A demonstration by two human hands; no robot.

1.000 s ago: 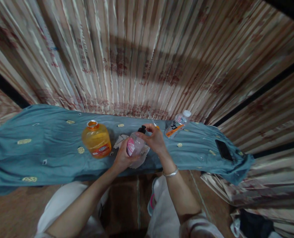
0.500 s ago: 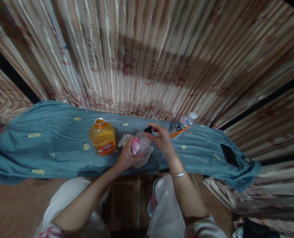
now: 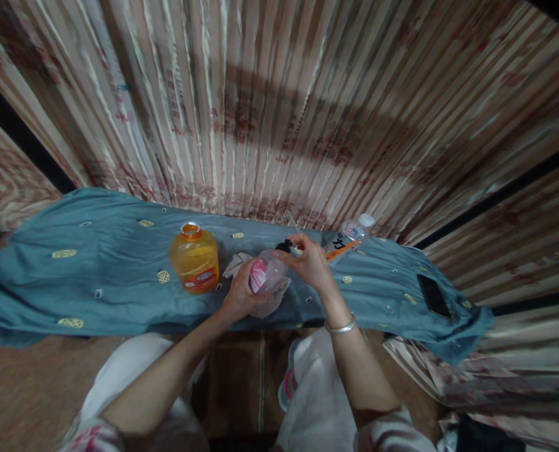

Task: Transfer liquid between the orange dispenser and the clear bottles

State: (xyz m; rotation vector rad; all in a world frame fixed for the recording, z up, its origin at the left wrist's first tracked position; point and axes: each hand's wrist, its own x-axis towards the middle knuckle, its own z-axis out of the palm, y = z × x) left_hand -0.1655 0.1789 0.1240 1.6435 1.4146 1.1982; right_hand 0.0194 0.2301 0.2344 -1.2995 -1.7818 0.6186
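The small clear bottle [image 3: 274, 269] was in front of the person, over the surface [image 3: 129, 276], which had a blue-green cloth on it. The left hand [image 3: 242, 294] had its fingers wrapped round the bottle's low part, by the pink label [image 3: 257, 276], most likely so it would not wobble or turn. The right hand [image 3: 311, 260] had its thumb and fingers pinched on the black top [image 3: 283, 245], where they seemed able to work while the other hand held the body. A crumpled white paper [image 3: 235, 263] lay around and under it, maybe to catch drips. The big orange jug [image 3: 193, 260] stood to the left, near enough to reach but out of the way. The bottle was tipped, not straight up. Its long line ran slanting, with the bottom toward the left palm and the top pointing right and away from the person. I couldn't tell if its bottom touched anything.
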